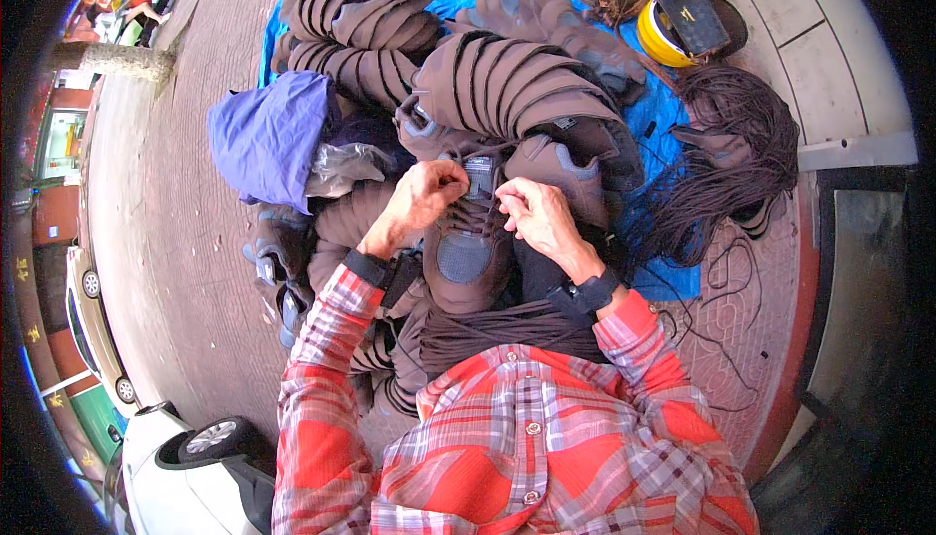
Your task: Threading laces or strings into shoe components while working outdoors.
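Note:
A brown shoe upper (470,286) with a dark grey patch at its toe lies in front of me, toe towards my body. Dark laces run criss-cross over its tongue. On the left of the tongue, the fingers of my left hand (419,199) are pinched together at a lace. Across from it my right hand (541,215) pinches the lace at the right row of eyelets. Fingertips partly hide the lace in both hands. A bundle of dark brown laces (512,330) lies across my lap, just below the toe.
Stacks of nested brown shoe uppers (507,92) rise beyond my hands on a blue tarp (673,285). A purple cloth (263,131) and clear plastic bag (346,167) lie left. Right are a lace heap (731,165) and a yellow tub (655,36) under a black case (690,17).

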`<state>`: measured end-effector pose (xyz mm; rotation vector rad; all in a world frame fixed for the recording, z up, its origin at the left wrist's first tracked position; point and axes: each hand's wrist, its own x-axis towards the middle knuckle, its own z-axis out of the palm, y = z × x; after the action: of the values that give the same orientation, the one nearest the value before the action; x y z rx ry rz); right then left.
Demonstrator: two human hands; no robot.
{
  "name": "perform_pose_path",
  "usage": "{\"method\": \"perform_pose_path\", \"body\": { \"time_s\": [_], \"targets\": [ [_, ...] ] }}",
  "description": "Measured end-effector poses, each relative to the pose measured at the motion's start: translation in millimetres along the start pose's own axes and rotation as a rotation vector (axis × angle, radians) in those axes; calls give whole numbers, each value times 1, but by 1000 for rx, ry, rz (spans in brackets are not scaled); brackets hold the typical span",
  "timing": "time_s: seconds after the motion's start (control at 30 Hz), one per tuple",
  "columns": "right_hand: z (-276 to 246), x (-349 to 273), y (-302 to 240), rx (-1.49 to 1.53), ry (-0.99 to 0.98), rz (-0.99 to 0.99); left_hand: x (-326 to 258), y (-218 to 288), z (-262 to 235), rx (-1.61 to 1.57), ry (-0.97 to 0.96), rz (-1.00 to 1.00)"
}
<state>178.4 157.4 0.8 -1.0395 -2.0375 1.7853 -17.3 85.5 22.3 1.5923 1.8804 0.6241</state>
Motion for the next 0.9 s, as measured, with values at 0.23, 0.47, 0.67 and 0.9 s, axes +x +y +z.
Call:
{"method": "perform_pose_path", "body": {
  "time_s": [0.23, 0.47, 0.67, 0.9],
  "targets": [
    [3, 3, 1, -7, 31, 7, 1, 2, 17, -79, 57, -10],
    [13, 17, -8, -26, 165, -264, 8, 13, 22, 103, 68, 68],
    [16, 33, -11, -441, 104, -439, 6, 1, 24, 101, 86, 32],
    [3, 28, -30, -705, -38, -481, 8, 18, 1, -84, 72, -36]
  ]
}}
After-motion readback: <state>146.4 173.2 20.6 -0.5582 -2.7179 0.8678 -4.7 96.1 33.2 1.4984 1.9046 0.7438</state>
